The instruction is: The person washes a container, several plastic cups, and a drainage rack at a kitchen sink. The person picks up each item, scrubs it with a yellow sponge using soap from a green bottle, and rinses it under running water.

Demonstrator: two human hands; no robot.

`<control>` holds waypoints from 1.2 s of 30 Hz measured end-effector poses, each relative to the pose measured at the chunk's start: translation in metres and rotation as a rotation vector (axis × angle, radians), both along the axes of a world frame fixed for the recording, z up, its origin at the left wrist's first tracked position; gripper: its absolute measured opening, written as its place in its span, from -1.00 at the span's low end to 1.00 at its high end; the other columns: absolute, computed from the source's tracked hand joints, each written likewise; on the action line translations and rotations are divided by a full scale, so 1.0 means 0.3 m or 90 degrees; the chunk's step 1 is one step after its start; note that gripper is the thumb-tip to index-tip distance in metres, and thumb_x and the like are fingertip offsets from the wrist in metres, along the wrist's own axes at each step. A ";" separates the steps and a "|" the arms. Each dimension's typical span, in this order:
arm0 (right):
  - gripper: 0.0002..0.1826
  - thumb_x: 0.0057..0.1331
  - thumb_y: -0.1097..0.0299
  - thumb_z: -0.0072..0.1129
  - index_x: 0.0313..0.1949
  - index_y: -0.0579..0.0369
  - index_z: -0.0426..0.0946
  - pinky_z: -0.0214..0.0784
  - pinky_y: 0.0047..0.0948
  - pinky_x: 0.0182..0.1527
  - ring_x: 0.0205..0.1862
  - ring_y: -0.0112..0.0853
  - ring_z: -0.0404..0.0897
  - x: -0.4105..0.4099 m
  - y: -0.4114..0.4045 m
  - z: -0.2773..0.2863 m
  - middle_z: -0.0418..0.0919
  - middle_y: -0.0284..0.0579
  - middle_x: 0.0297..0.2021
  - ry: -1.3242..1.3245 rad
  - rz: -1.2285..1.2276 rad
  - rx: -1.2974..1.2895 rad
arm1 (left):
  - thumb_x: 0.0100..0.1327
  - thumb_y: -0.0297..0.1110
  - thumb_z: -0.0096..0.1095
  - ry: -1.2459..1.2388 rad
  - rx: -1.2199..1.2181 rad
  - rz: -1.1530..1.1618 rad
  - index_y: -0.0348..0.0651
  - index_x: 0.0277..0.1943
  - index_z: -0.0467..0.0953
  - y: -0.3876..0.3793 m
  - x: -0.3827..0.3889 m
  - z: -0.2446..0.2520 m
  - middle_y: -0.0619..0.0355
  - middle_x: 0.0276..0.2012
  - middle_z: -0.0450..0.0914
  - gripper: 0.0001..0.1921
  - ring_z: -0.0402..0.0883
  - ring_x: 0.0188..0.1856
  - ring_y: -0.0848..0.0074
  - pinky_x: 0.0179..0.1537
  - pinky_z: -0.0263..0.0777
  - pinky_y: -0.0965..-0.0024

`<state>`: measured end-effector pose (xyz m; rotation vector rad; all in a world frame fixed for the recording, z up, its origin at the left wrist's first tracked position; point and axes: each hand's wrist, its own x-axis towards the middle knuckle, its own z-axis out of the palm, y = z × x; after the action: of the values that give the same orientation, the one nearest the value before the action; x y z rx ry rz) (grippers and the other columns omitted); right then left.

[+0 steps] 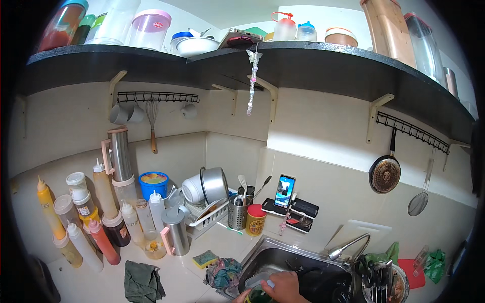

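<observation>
At the bottom edge, both hands are at a jar with dark green contents [259, 295], beside the near left part of the steel sink [261, 250]. My left hand [241, 296] holds the jar from its left side, mostly cut off by the frame. Over the jar's top lies my right hand [282, 286], its fingers bent around a small pale piece I cannot name. A clear plastic container [257, 279] sits just behind the jar. Left of the sink are a crumpled multicoloured cloth [223, 273] and a yellow-green sponge [205, 259].
Squeeze bottles [104, 242] and a steel pitcher [176, 231] stand at the left near a dark folded cloth [143, 282]. A dish rack [216, 216] is at the back. Right of the faucet [348, 248] is a basin with utensils [401, 282]. A shelf [322, 57] overhangs the counter.
</observation>
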<state>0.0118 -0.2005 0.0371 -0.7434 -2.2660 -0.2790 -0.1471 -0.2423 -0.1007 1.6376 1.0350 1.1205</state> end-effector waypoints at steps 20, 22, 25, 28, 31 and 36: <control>-0.85 -0.06 0.33 0.06 -0.67 0.03 0.31 0.18 -0.33 -0.66 -0.71 -0.23 0.39 0.006 0.035 -0.079 0.36 -0.14 -0.78 0.151 -0.054 -0.153 | -0.36 -0.19 0.45 0.063 0.033 0.091 -0.25 0.09 0.05 -0.066 0.020 -0.107 -0.05 -0.05 0.27 -0.09 0.32 -0.01 0.32 -0.02 0.21 0.36; -0.87 -0.04 0.34 0.08 -0.62 0.04 0.34 0.18 -0.36 -0.66 -0.74 -0.21 0.36 0.023 0.031 -0.096 0.33 -0.14 -0.80 0.224 -0.026 -0.145 | -0.36 -0.18 0.45 0.046 0.008 0.061 -0.26 0.09 0.04 -0.075 0.029 -0.102 -0.05 -0.04 0.26 -0.07 0.30 0.00 0.32 -0.01 0.20 0.35; -0.83 0.02 0.32 0.07 -0.41 0.10 0.39 0.19 -0.45 -0.62 -0.72 -0.31 0.36 0.033 0.016 -0.070 0.31 -0.19 -0.77 0.252 0.025 -0.303 | -0.36 -0.18 0.45 0.106 -0.037 0.080 -0.27 0.10 0.01 -0.068 0.042 -0.101 -0.07 -0.01 0.24 -0.06 0.27 0.03 0.30 0.02 0.17 0.34; -0.64 0.09 0.29 0.01 -0.14 0.17 0.29 0.18 -0.58 -0.45 -0.54 -0.53 0.32 0.077 -0.001 -0.049 0.33 -0.24 -0.55 0.373 0.175 -0.456 | -0.35 -0.26 0.45 0.040 0.023 0.091 -0.26 0.10 0.00 -0.044 0.049 -0.095 -0.02 -0.02 0.25 -0.07 0.26 0.03 0.34 0.02 0.17 0.34; -0.52 0.09 0.32 0.02 -0.02 0.18 0.14 0.16 -0.61 -0.36 -0.46 -0.59 0.28 0.131 -0.012 -0.055 0.29 -0.32 -0.51 0.426 0.214 -0.420 | -0.34 -0.36 0.43 -0.191 -0.022 0.014 -0.27 0.08 0.00 -0.007 0.056 0.092 0.03 -0.04 0.26 -0.11 0.27 0.02 0.38 0.02 0.16 0.33; -0.55 0.03 0.44 0.09 -0.07 0.21 0.19 0.20 -0.64 -0.36 -0.49 -0.59 0.30 0.229 -0.049 -0.092 0.29 -0.29 -0.53 0.456 0.127 -0.483 | -0.25 -0.51 0.33 -0.338 0.201 -0.027 -0.30 0.04 0.04 0.051 -0.001 0.406 -0.01 -0.08 0.27 -0.25 0.31 -0.03 0.35 -0.02 0.22 0.32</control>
<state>0.0806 -0.2151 0.0096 -0.7999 -1.6835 0.8589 -0.1473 -0.2270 0.0210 1.4608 0.4939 1.6368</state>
